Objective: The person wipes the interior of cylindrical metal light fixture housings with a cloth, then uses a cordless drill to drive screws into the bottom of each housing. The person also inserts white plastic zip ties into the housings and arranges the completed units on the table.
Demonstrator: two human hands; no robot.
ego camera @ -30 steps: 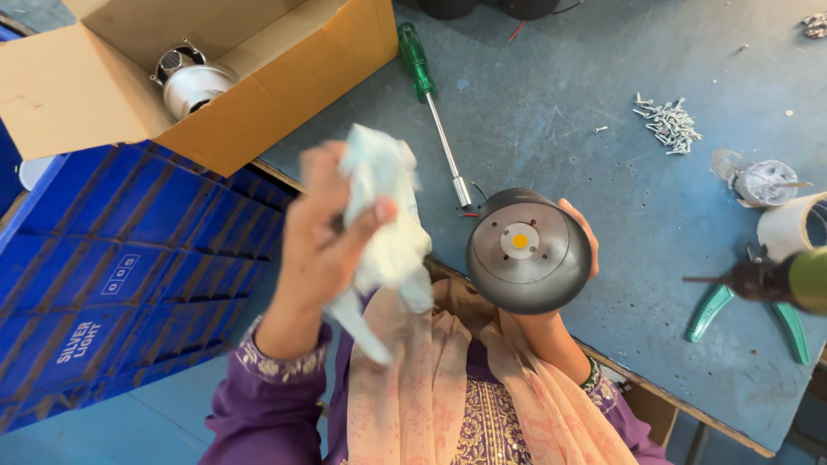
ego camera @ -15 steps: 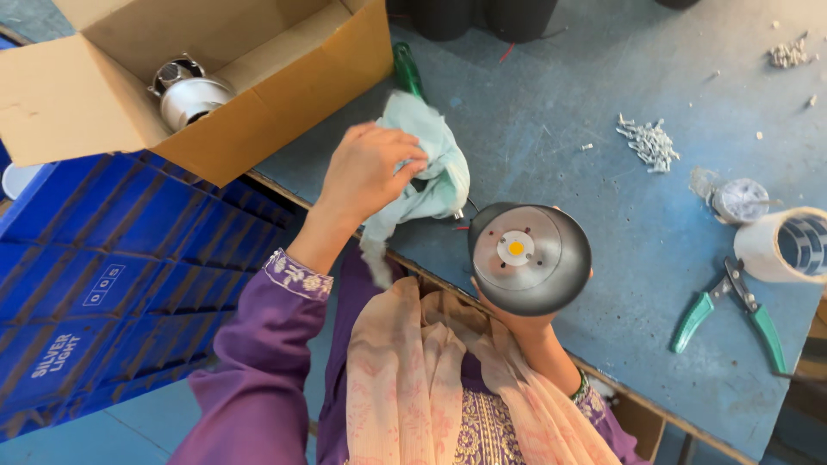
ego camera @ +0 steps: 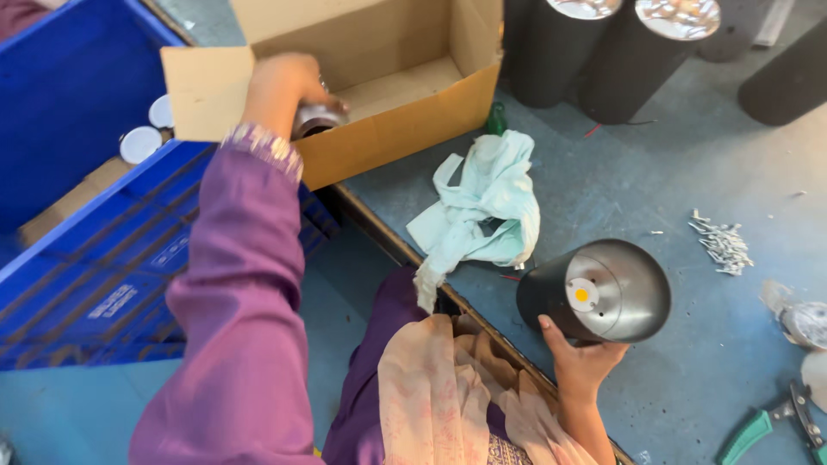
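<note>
The left hand (ego camera: pixel 289 86) grips a metal part (ego camera: pixel 314 119) in the cardboard box (ego camera: pixel 405 129) at 11 o'clock; the right hand (ego camera: pixel 579 362) holds the black lamp (ego camera: pixel 594 293) (its open end up).

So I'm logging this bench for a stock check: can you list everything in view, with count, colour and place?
Black cylindrical lamp housing with round yellow chip: one, near table edge, held in right hand.
Pale green crumpled cloth: one, on the table beside the box.
Brown cardboard box: one, open, at the table's left edge.
Silver metal reflector part: one, inside the box, under the left hand.
Tall black cylinders: at least three, top of view.
Small silver screws: one pile, right of the lamp.
Green-handled pliers: one, bottom right.
Blue plastic crates: two, left of the table.
Blue-grey table: one.
Left hand: in the box, grip on the reflector.
Right hand: holding the lamp.
</note>
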